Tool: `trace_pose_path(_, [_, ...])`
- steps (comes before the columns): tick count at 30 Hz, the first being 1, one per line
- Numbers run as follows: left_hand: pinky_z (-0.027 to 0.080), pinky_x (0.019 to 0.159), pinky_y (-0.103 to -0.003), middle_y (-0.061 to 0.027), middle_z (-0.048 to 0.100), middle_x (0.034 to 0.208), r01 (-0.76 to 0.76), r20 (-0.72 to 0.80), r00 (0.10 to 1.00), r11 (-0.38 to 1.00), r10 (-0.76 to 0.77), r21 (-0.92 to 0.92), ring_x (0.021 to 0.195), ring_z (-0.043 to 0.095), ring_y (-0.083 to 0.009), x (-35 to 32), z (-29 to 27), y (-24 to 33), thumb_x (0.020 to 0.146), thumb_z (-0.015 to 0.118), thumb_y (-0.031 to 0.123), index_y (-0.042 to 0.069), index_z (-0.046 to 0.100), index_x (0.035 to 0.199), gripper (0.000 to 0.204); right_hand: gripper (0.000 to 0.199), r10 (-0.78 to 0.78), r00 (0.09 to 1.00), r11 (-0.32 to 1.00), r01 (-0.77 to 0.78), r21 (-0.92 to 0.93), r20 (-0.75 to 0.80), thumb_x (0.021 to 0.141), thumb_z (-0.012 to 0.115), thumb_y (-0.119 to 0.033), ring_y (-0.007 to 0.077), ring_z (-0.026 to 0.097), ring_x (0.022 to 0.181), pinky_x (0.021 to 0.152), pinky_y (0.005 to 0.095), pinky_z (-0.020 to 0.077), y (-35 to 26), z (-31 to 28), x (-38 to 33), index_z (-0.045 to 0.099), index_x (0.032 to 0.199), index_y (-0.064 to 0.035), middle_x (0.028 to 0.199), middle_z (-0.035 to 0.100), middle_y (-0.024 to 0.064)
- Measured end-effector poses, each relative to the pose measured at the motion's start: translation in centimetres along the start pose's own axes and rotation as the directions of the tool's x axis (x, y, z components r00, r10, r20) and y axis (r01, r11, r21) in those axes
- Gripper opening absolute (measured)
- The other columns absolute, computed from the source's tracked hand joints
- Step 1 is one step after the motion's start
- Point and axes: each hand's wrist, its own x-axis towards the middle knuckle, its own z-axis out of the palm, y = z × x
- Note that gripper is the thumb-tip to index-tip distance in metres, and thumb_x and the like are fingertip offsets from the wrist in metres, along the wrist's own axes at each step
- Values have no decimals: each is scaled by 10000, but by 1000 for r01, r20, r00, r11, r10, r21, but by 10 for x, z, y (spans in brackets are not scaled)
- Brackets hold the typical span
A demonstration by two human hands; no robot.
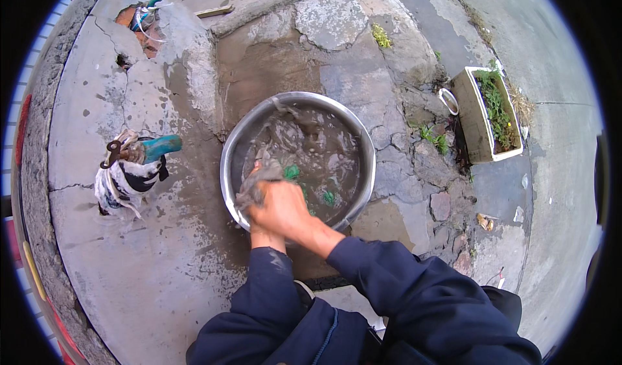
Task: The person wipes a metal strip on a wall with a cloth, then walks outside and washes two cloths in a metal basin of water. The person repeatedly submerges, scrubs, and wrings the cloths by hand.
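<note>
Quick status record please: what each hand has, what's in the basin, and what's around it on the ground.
left hand: mostly hidden under the right hand, at the grey cloth
right hand: on top, gripping the grey cloth
cloth: wet, bunched, at the basin's near-left rim
metal basin: holds murky grey water, green bits showing in it
tap: teal handle, rag-wrapped, left of the basin
planter: white, rectangular, green plants, right of the basin
ground: cracked wet concrete

You are working in flat, even daylight with no hard shadows; only a soft dark patch sits under the metal basin (363, 171). Its rim shows mild glare (far side mostly). Fisheye bending curves the concrete edge on your left, and black vignette frames everything. Focus stays fairly sharp centrally.
</note>
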Motion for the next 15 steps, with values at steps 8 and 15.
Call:
trace_pose_path(8, [552, 965, -488, -141, 687, 1207, 303, -150, 943, 953, -297, 21, 1072, 688, -303, -3, 58, -24, 1062, 452, 329, 40, 603, 1263, 383, 332, 5, 970, 947, -84, -310, -245, 947, 632, -371, 430, 696, 777, 723, 528, 543, 108, -46, 66, 680, 942, -43, 778, 693, 240])
trace_pose_path(15, [491, 937, -383, -151, 594, 1334, -13, -310, 897, 720, 315, 694, 1150, 577, -234, -6, 37, 12, 948, 739, 272, 127, 414, 1496, 653, 391, 165, 954, 904, -247, -348, -249, 857, 736, -222, 394, 681, 1029, 867, 498, 546, 142, -40, 55, 609, 1150, 2, 1035, 686, 243])
